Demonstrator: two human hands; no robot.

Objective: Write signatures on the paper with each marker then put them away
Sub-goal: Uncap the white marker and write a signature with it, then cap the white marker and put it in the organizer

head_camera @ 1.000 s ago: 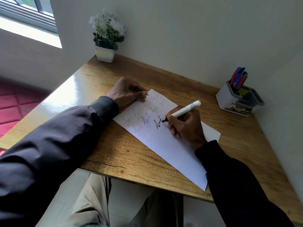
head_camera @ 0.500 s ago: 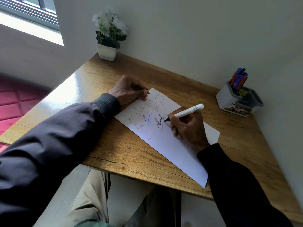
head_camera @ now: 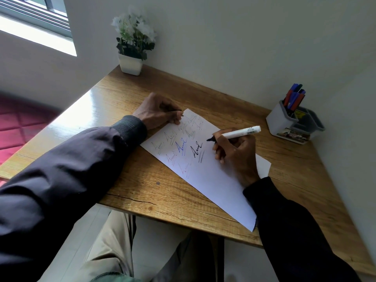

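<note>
A white sheet of paper (head_camera: pixel 213 180) lies slanted on the wooden table (head_camera: pixel 142 190), with several signatures in red, blue and black on its upper part. My right hand (head_camera: pixel 236 153) grips a white marker (head_camera: pixel 238 132) whose black tip points left, just right of the black signature (head_camera: pixel 197 150). My left hand (head_camera: pixel 156 112) rests curled on the paper's top left corner and holds a small dark thing, only its thin end showing. A white and grey desk organizer (head_camera: pixel 278 123) at the far right holds several red and blue markers (head_camera: pixel 294 97).
A white pot with a white-flowered plant (head_camera: pixel 132 47) stands at the table's far left corner. Walls close the far and right sides. A window is at the top left. My legs show below the near edge.
My right hand has drawn the marker tip off the black signature and moved it up and to the right. My left hand has stayed on the paper's corner.
</note>
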